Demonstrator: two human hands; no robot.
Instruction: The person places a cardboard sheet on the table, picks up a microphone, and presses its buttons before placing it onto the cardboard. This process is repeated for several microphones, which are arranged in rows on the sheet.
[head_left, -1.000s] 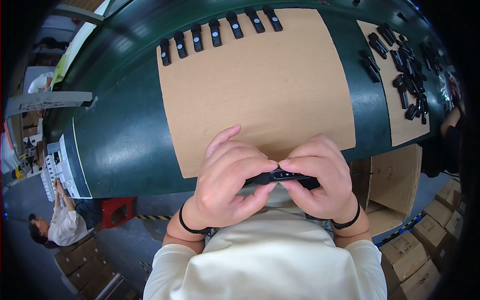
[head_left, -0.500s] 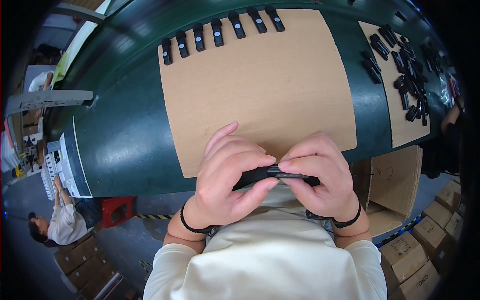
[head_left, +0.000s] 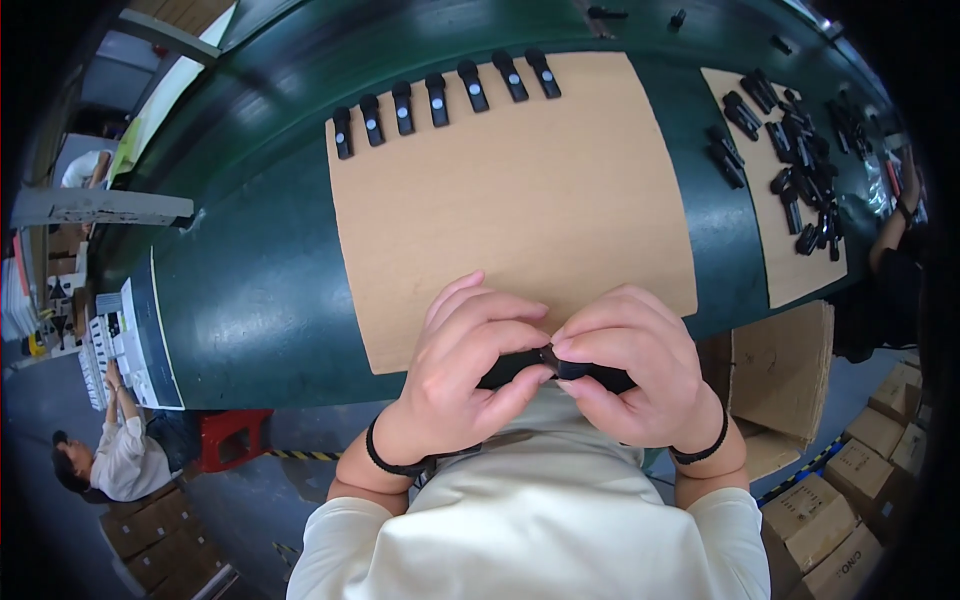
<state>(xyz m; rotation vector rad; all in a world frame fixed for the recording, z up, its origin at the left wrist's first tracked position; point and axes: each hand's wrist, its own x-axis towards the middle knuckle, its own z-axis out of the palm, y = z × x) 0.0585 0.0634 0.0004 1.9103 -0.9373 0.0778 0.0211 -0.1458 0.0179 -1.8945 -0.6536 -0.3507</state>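
Observation:
Close in front of my body, at the near edge of the cardboard sheet (head_left: 510, 210), I hold a black handheld device (head_left: 572, 369) between both hands. My left hand (head_left: 460, 370) is closed round its left part, with thumb and index finger at the middle and one finger raised. My right hand (head_left: 640, 365) pinches the other part between thumb and fingers. Most of the device is hidden by my fingers. Along the far edge of the cardboard lie several similar black devices (head_left: 437, 100) in a row, each with a rounded head and a pale round spot.
The cardboard lies on a dark green table (head_left: 250, 290). Many black devices (head_left: 800, 150) are heaped on a second cardboard piece (head_left: 790, 275) at the right. An open carton (head_left: 780, 370) stands below the table there. At the left another person (head_left: 130, 455) sits near a red stool (head_left: 235, 440).
The device has turned in my fingers: a smooth dark end shows where a grooved, longer side showed before. My view has shifted, so the table sits slightly lower in it.

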